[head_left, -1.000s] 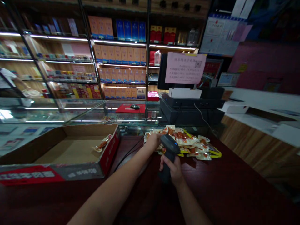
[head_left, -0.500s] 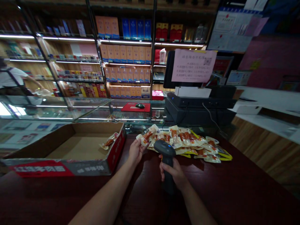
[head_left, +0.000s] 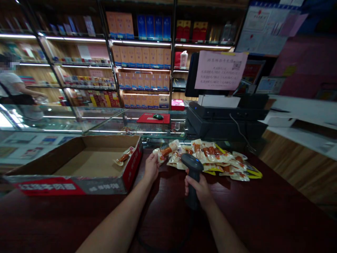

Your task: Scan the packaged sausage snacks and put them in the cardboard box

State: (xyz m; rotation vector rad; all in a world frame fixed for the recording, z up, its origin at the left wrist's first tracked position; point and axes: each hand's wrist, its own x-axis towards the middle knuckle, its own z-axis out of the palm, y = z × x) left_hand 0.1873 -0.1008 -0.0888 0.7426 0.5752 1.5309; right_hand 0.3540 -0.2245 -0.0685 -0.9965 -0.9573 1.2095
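Note:
My left hand is closed on the edge of a clear-and-white packet of sausage, held up beside the pile. Wrapped round the handle of a dark barcode scanner is my right hand; the scanner's head tilts toward the pile. Behind it, several sausage packets lie heaped on the dark red table. One more sausage packet rests inside the open cardboard box on the left, against its right wall.
A cash register base with a screen behind a pink paper notice stands beyond the pile. On the glass counter lies a red mat with a mouse. A person stands at the far left by the shelves.
My right hand has moved the scanner slightly to the right, away from the held packet. My left hand keeps its grip on the packet. The person at far left has shifted a little.

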